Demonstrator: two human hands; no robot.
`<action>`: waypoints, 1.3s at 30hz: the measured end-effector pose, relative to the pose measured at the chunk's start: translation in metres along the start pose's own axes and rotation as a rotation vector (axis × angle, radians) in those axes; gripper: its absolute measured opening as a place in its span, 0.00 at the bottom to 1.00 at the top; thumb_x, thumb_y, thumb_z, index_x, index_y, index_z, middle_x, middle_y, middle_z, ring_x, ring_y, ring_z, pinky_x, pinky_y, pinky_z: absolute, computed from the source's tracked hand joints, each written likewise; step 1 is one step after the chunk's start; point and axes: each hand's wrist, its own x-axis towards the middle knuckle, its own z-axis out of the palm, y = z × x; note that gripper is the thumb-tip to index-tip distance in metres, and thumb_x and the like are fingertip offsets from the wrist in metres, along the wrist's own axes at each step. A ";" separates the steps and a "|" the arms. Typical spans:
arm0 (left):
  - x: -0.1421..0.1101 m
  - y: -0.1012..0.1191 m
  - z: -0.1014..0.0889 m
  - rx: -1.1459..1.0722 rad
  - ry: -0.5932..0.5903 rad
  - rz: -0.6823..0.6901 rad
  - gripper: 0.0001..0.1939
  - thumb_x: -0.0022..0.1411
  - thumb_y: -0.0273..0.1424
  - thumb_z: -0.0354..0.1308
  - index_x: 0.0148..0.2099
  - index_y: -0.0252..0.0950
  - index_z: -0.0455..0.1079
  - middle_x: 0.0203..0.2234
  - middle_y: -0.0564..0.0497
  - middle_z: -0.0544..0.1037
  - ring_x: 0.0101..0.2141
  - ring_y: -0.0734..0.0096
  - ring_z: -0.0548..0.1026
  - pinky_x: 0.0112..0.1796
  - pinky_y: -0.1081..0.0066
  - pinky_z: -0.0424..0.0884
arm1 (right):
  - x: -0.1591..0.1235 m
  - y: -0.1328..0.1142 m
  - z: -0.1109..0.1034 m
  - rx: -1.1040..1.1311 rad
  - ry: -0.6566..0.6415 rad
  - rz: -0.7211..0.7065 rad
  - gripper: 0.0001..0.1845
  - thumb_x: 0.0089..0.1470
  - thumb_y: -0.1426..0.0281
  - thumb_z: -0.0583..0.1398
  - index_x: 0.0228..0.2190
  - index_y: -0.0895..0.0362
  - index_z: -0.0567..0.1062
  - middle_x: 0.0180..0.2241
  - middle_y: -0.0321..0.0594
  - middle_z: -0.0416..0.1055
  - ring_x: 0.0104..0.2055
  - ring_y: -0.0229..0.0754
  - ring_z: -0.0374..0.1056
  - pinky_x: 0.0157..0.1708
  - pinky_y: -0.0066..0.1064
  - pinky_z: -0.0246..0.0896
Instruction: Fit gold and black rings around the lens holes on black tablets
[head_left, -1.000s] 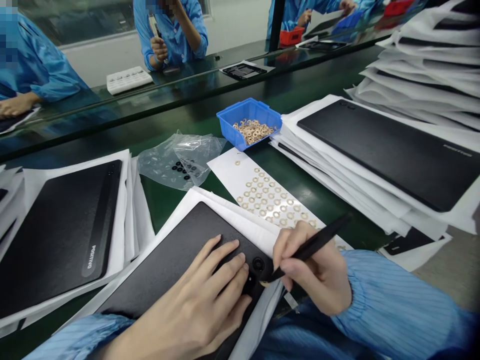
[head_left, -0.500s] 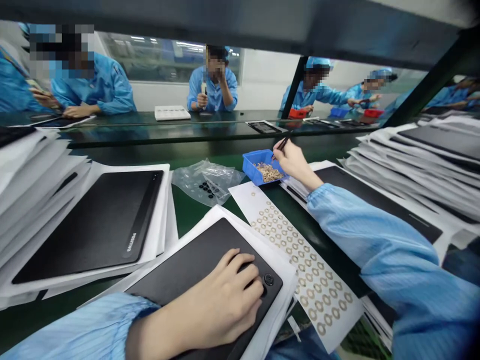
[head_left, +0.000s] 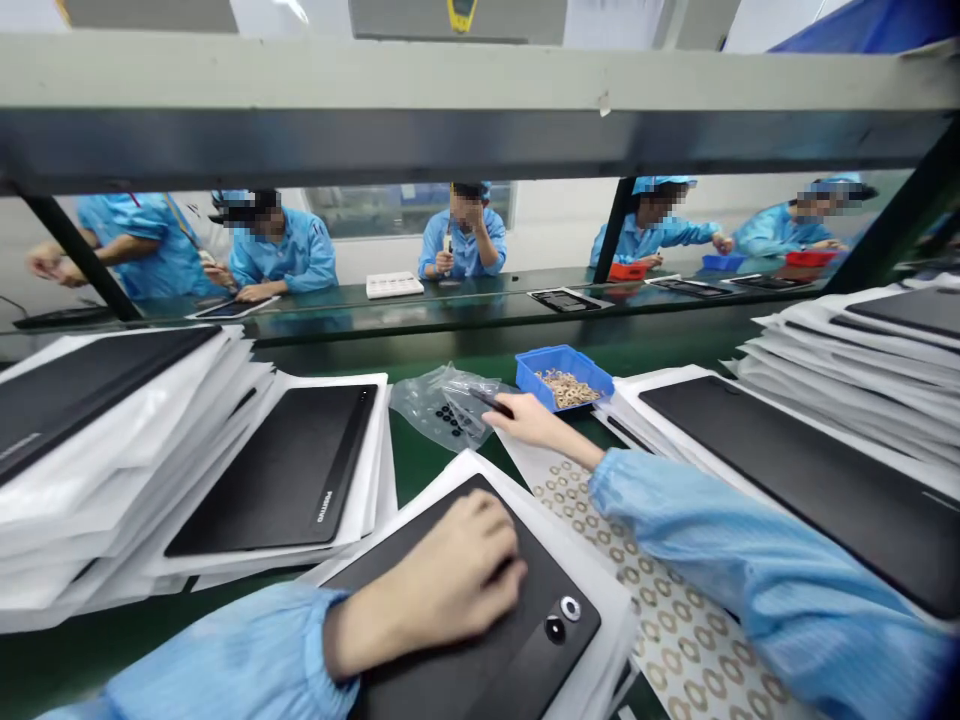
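Note:
My left hand [head_left: 457,570] rests on a black tablet [head_left: 517,640], its fingers curled in. Whether anything is inside them is hidden. Near the tablet's right corner are two round camera spots, one ringed in silver and one black. My right hand [head_left: 536,425] is closed around dark tweezers [head_left: 491,402]. Their tips point left over a clear plastic bag [head_left: 420,405] with several small black rings [head_left: 448,420]. Just behind that hand stands a blue bin [head_left: 529,368] heaped with small tan rings [head_left: 568,388]. A sheet of ring stickers [head_left: 667,600] lies partly under my right forearm.
Another tablet [head_left: 277,470] lies on white sheets to the left, beside a tall stack [head_left: 127,480]. On the right are one more tablet [head_left: 795,480] and a layered stack [head_left: 847,390]. A grey shelf beam [head_left: 480,145] crosses above. Several co-workers in blue sit across the bench.
My right hand has moved from the blue bin leftward to the plastic bag with the tweezers. My left hand's fingers have curled and moved off the camera spots. The view has tilted up.

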 end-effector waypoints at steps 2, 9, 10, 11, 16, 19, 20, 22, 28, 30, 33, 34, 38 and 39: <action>0.011 -0.020 -0.015 -0.094 0.139 -0.229 0.09 0.59 0.29 0.55 0.26 0.35 0.63 0.28 0.51 0.68 0.38 0.65 0.67 0.46 0.62 0.63 | -0.001 -0.010 0.019 0.027 -0.052 -0.006 0.17 0.56 0.60 0.57 0.24 0.60 0.71 0.25 0.40 0.71 0.29 0.39 0.67 0.31 0.29 0.60; 0.041 -0.064 -0.041 -0.405 0.231 -0.676 0.14 0.66 0.38 0.52 0.41 0.31 0.68 0.32 0.51 0.73 0.30 0.73 0.73 0.32 0.68 0.71 | 0.009 -0.007 0.029 0.144 -0.157 -0.007 0.14 0.59 0.64 0.56 0.41 0.61 0.72 0.40 0.40 0.71 0.38 0.40 0.70 0.37 0.36 0.68; 0.044 -0.064 -0.039 -0.480 0.254 -0.702 0.15 0.66 0.39 0.51 0.43 0.31 0.68 0.34 0.49 0.73 0.31 0.72 0.73 0.33 0.67 0.72 | 0.011 -0.006 0.026 0.159 -0.169 -0.022 0.14 0.59 0.64 0.56 0.42 0.61 0.72 0.40 0.40 0.71 0.38 0.41 0.70 0.37 0.36 0.68; 0.047 -0.065 -0.035 -0.553 0.284 -0.720 0.15 0.67 0.39 0.51 0.44 0.31 0.68 0.35 0.48 0.73 0.33 0.71 0.74 0.34 0.66 0.72 | 0.012 -0.005 0.023 0.170 -0.182 -0.037 0.14 0.59 0.64 0.56 0.42 0.61 0.72 0.40 0.40 0.71 0.38 0.41 0.70 0.37 0.36 0.68; 0.071 -0.071 -0.022 -0.836 0.467 -0.719 0.14 0.66 0.36 0.53 0.48 0.31 0.66 0.41 0.46 0.73 0.38 0.67 0.74 0.38 0.64 0.73 | 0.013 -0.001 0.017 0.168 -0.253 -0.092 0.13 0.59 0.65 0.56 0.41 0.62 0.72 0.39 0.40 0.72 0.37 0.40 0.70 0.37 0.36 0.68; 0.080 -0.078 -0.018 -0.916 0.545 -0.720 0.14 0.65 0.34 0.54 0.50 0.31 0.66 0.43 0.45 0.72 0.39 0.66 0.73 0.38 0.63 0.73 | 0.015 0.004 0.019 0.126 -0.268 -0.075 0.14 0.59 0.65 0.57 0.42 0.61 0.71 0.41 0.41 0.71 0.38 0.41 0.70 0.37 0.37 0.68; 0.081 -0.080 -0.017 -0.930 0.563 -0.724 0.15 0.65 0.34 0.55 0.50 0.31 0.66 0.43 0.45 0.71 0.39 0.66 0.73 0.38 0.63 0.73 | 0.016 0.007 0.020 0.105 -0.258 -0.058 0.14 0.59 0.65 0.57 0.43 0.61 0.71 0.42 0.41 0.71 0.39 0.42 0.70 0.38 0.37 0.68; 0.082 -0.084 -0.014 -0.943 0.588 -0.731 0.15 0.65 0.34 0.55 0.50 0.31 0.66 0.44 0.44 0.71 0.39 0.66 0.73 0.38 0.63 0.73 | 0.017 0.015 0.021 0.054 -0.207 -0.005 0.15 0.59 0.65 0.57 0.44 0.60 0.71 0.44 0.42 0.70 0.41 0.43 0.69 0.40 0.38 0.68; 0.079 -0.084 -0.010 -0.931 0.601 -0.737 0.15 0.65 0.34 0.55 0.50 0.31 0.65 0.44 0.45 0.71 0.40 0.66 0.73 0.39 0.62 0.73 | 0.012 0.021 0.023 -0.072 0.031 0.076 0.17 0.59 0.66 0.57 0.49 0.59 0.68 0.48 0.45 0.67 0.45 0.45 0.68 0.43 0.42 0.66; 0.079 -0.082 -0.010 -0.924 0.604 -0.737 0.15 0.65 0.33 0.55 0.51 0.31 0.65 0.44 0.45 0.71 0.40 0.66 0.73 0.39 0.62 0.72 | 0.012 0.013 0.026 -0.073 0.061 -0.003 0.17 0.59 0.66 0.57 0.48 0.59 0.68 0.49 0.45 0.67 0.46 0.45 0.67 0.44 0.43 0.66; 0.079 -0.080 -0.009 -0.915 0.603 -0.732 0.15 0.65 0.33 0.55 0.51 0.31 0.65 0.44 0.45 0.71 0.40 0.66 0.73 0.39 0.62 0.73 | 0.017 0.001 0.031 -0.037 0.025 -0.165 0.14 0.59 0.66 0.57 0.45 0.60 0.70 0.46 0.44 0.69 0.45 0.43 0.68 0.43 0.42 0.66; 0.079 -0.079 -0.009 -0.913 0.601 -0.730 0.14 0.65 0.33 0.55 0.51 0.32 0.65 0.44 0.45 0.71 0.40 0.66 0.73 0.39 0.62 0.73 | 0.018 -0.001 0.034 -0.024 0.008 -0.206 0.14 0.59 0.66 0.57 0.44 0.60 0.71 0.45 0.43 0.69 0.44 0.43 0.68 0.43 0.41 0.66; 0.080 -0.077 -0.008 -0.897 0.595 -0.726 0.15 0.65 0.34 0.55 0.50 0.31 0.65 0.44 0.45 0.71 0.40 0.65 0.73 0.39 0.62 0.72 | 0.020 0.000 0.045 0.014 -0.023 -0.261 0.13 0.59 0.66 0.57 0.44 0.60 0.71 0.43 0.43 0.70 0.42 0.42 0.69 0.41 0.40 0.67; 0.080 -0.076 -0.008 -0.892 0.593 -0.726 0.15 0.65 0.34 0.55 0.51 0.31 0.65 0.44 0.45 0.71 0.40 0.65 0.73 0.39 0.62 0.72 | 0.019 0.001 0.047 0.021 -0.027 -0.258 0.13 0.59 0.66 0.57 0.44 0.60 0.71 0.43 0.43 0.70 0.42 0.42 0.69 0.41 0.40 0.67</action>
